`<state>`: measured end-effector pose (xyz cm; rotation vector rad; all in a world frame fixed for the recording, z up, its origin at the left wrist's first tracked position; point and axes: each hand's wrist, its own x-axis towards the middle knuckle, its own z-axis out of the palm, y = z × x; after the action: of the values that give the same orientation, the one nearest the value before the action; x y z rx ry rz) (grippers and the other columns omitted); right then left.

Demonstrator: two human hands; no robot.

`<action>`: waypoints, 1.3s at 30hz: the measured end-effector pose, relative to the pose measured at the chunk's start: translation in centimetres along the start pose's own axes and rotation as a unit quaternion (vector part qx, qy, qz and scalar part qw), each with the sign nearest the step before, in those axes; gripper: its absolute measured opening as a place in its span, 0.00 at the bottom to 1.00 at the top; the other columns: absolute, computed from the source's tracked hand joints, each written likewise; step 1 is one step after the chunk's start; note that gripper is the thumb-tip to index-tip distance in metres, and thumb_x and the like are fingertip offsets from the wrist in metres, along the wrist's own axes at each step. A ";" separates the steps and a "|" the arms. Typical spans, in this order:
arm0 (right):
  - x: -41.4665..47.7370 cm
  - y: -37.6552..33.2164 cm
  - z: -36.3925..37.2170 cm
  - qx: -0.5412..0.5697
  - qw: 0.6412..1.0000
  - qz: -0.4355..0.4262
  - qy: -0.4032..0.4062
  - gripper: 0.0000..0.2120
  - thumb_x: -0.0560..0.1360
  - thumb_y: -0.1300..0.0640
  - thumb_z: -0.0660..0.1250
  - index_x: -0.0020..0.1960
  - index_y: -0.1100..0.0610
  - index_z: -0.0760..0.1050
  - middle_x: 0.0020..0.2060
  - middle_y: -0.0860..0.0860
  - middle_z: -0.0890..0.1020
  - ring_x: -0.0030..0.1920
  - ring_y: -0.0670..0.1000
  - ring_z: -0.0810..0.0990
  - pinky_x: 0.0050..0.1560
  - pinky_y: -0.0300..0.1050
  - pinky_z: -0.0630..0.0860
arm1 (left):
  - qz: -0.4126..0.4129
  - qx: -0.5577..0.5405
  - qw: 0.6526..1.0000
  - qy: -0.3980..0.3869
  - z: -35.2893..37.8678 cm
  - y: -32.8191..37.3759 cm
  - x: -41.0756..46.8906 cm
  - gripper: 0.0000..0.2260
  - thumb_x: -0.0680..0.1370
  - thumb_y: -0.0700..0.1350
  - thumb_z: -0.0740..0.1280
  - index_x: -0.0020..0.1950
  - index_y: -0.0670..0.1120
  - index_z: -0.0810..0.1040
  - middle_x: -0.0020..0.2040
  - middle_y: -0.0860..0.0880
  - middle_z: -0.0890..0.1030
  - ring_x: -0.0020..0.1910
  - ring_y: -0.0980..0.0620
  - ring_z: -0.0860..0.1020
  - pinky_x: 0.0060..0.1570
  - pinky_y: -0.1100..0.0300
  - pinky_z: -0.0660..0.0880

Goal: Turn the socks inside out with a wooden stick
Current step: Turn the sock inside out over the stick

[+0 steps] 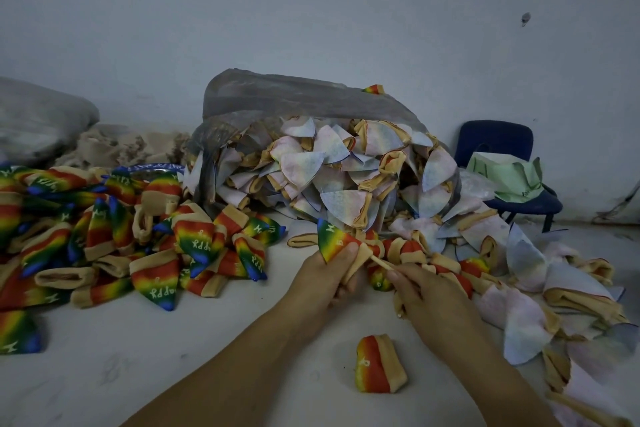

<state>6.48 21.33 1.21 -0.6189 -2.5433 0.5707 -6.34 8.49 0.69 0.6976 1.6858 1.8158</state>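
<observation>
My left hand point(332, 279) grips a rainbow sock point(335, 239) by its tan cuff, the coloured toe pointing up and left. A thin wooden stick point(382, 263) runs from that cuff to my right hand point(433, 300), whose fingers are curled around the stick's near end. Just behind the hands lie two or three bunched red and tan socks point(412, 251). One small rainbow sock point(379, 364) rests on the white surface in front of my wrists.
A heap of rainbow socks point(114, 236) covers the left side. A grey plastic bag point(294, 104) at the centre back spills pale inside-out socks point(346, 166), which trail down the right point(526, 315). A blue chair point(498, 156) with green paper stands at the back right.
</observation>
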 end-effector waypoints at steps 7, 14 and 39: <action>0.2 0.9 -0.4 0.053 0.998 0.038 -0.004 0.12 0.77 0.38 0.56 0.39 0.39 0.74 0.29 0.42 0.78 0.34 0.38 0.76 0.31 0.37 0.68 | 0.029 -0.411 0.909 0.055 -3.4 2.0 1.4 0.27 0.69 0.67 0.64 0.51 0.44 0.76 0.41 0.47 0.80 0.33 0.56 0.76 0.29 0.65 0.72; 0.4 1.4 0.0 0.112 0.991 0.069 0.034 0.19 0.77 0.39 0.56 0.41 0.49 0.79 0.30 0.47 0.79 0.34 0.45 0.77 0.33 0.42 0.72 | 0.133 0.266 0.954 0.048 -1.7 -0.9 1.8 0.15 0.80 0.56 0.64 0.67 0.58 0.75 0.62 0.63 0.74 0.55 0.70 0.72 0.49 0.79 0.67; -0.3 -2.6 -0.3 0.313 0.943 0.095 0.057 0.18 0.65 0.30 0.58 0.41 0.42 0.75 0.34 0.40 0.80 0.33 0.35 0.77 0.26 0.30 0.71 | 0.084 0.096 0.979 0.158 2.2 0.7 -1.3 0.09 0.81 0.46 0.65 0.59 0.55 0.82 0.39 0.70 0.81 0.44 0.74 0.77 0.40 0.80 0.71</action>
<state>6.05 19.14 2.59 -0.6314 -2.0306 1.2988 -3.86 9.07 1.50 0.6754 2.0865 1.9815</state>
